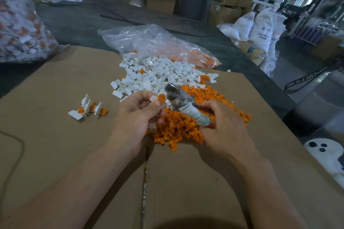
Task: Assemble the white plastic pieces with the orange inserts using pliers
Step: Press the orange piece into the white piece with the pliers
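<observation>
Flat brown cardboard (55,135) worktop. At left, a small cluster of finished pieces (87,109), white with orange. Left hand (137,117) pinches a white plastic piece (153,98) capped by a round orange insert (161,97). Just right, shiny metal pliers (178,96) with a tape-wrapped handle, gripped by the right hand (223,126). White pile (158,72) far, orange pile (186,128) beneath the hands.

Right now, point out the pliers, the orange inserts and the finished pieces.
pliers (176,96): head view, on the metal head.
orange inserts (177,129): head view, middle of the heap.
finished pieces (87,105): head view, on an upright white piece.
</observation>
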`<state>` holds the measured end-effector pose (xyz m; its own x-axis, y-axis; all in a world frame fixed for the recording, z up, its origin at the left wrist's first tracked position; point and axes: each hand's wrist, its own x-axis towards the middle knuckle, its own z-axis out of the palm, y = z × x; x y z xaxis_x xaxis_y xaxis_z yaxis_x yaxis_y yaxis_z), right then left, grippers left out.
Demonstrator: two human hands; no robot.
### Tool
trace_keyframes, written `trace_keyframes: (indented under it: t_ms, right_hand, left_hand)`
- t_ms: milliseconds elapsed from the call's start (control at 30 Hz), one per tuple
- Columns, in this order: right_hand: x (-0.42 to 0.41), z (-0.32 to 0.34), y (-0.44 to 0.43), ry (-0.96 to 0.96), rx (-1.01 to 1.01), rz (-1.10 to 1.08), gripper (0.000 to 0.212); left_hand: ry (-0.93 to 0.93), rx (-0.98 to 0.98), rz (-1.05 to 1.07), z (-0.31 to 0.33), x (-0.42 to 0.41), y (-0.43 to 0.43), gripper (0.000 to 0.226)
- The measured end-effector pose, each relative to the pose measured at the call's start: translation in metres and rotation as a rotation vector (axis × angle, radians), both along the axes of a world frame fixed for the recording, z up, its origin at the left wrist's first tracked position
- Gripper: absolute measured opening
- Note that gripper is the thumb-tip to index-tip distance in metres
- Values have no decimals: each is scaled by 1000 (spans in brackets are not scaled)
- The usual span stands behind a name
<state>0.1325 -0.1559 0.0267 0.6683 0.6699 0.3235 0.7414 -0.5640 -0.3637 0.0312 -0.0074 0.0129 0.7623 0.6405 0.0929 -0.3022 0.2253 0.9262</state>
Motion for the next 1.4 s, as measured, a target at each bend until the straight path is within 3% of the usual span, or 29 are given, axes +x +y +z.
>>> trace_keyframes:
  t_ms: [200,867,1133,1400]
  right_hand:
    - [-4,1,2,44,3,16,37]
    - [-6,-1,3,42,-116,77,11]
    - [-7,-2,5,62,-113,28,21]
    - [-12,-4,6,-45,-79,0,38]
  left_hand:
    - [-57,69,-13,1,-2,-3,8]
    - [-10,142,52,1,-3,-6,16]
    - [18,149,90,-1,-3,-9,20]
    - [23,154,106,1,-5,-7,22]
